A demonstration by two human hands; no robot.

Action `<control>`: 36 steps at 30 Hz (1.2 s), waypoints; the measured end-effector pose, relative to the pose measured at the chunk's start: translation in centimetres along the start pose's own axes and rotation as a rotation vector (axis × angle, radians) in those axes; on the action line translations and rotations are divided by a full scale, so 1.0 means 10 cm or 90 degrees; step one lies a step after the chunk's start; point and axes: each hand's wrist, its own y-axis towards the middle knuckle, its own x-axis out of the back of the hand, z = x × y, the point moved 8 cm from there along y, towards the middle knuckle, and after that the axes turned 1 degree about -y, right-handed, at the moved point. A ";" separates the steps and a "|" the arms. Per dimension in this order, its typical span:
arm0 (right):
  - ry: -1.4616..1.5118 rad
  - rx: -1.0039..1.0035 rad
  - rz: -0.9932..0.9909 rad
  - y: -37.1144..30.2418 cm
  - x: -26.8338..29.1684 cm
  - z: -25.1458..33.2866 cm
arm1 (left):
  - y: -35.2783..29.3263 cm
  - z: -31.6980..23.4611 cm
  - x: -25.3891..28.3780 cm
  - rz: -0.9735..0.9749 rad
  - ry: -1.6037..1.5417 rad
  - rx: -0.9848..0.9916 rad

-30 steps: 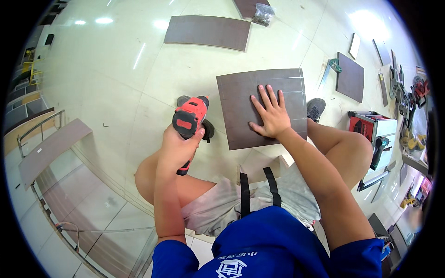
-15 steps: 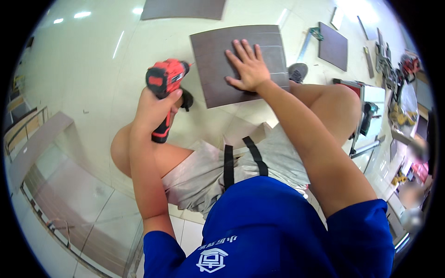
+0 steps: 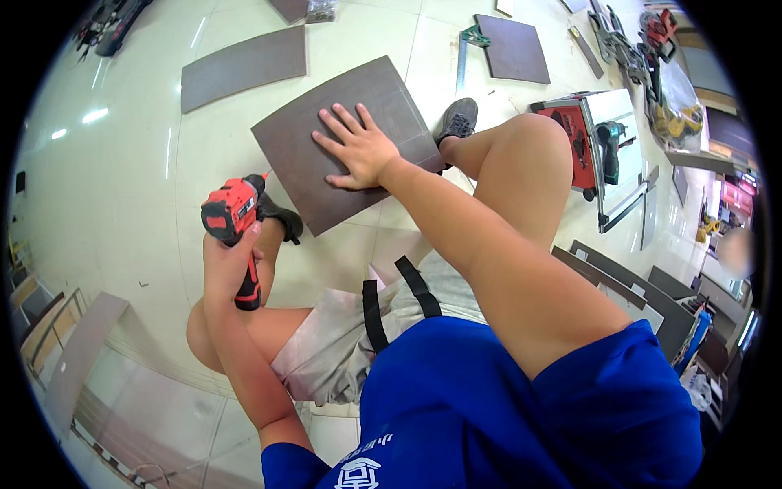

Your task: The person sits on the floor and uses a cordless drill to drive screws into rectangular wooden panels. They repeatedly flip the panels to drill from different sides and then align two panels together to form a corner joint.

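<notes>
My left hand is wrapped round the grip of a red and black cordless drill. The drill's short bit points up and right, close to the left edge of a dark brown panel; I cannot tell whether it touches. Spread flat on the panel's upper face is my right hand, fingers apart and pressing on the surface. Pale thin lines run across the panel near its right end. The panel sits between my legs, beside my shoes; what is under it is hidden.
Other brown panels, one at the upper left and one at the upper right, lie on the glossy tiled floor. A green-handled square is by the latter. A second drill rests on a white-topped red case at right.
The view has swung, so the panel and both hands appear farther left, with the panel turned at an angle. The left hand still grips the drill and the right still lies on the panel.
</notes>
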 end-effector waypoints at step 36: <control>0.110 0.014 0.008 -0.12 0.07 -0.04 | -0.10 0.04 0.94 -0.285 -0.294 0.024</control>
